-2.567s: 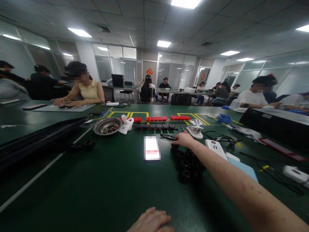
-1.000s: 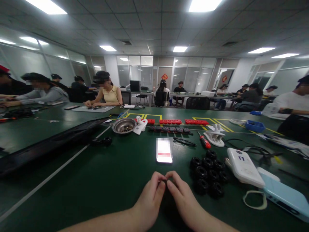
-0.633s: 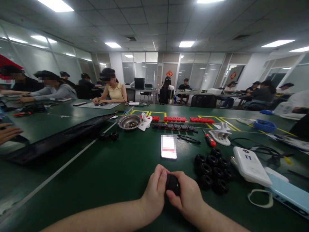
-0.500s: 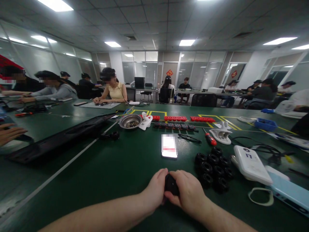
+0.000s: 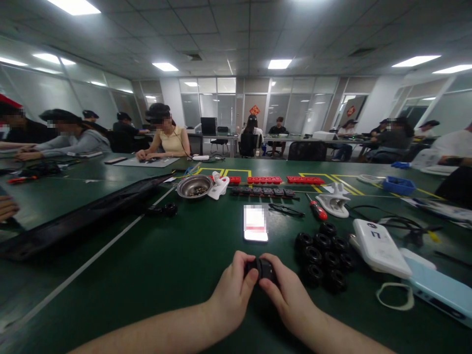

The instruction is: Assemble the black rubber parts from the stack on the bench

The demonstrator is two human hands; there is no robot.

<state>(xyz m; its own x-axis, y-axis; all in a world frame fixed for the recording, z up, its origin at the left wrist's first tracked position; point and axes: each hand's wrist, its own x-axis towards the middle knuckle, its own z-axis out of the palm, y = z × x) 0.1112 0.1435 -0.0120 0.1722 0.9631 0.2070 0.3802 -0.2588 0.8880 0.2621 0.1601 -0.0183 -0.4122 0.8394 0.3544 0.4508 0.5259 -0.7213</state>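
Observation:
Near the front of the green table, both hands grip a small black round plastic part point(image 5: 262, 268), seen partly edge-on. My left hand point(image 5: 233, 284) has its thumb and fingers closed on the left side. From the right, the thumb and fingers of my right hand point(image 5: 289, 290) hold the other side. The fingers hide much of the part, so its exact kind cannot be made out. A pile of black ring-shaped parts point(image 5: 313, 254) lies right of my right hand. Beyond the hands sits a phone with a lit screen point(image 5: 255, 223).
A metal bowl point(image 5: 194, 188) with small pieces, a row of black parts point(image 5: 263, 192), red trays point(image 5: 264, 180), black-framed glasses point(image 5: 286, 210) and a red screwdriver point(image 5: 317, 210) lie further back. A long black panel point(image 5: 88, 214) is left; a white device point(image 5: 381, 248) is right. Other people sit around.
Both hands have turned the black part and shifted their grip. My thumbs now show on its near side, and more of the part is visible. The view has swung slightly to the right.

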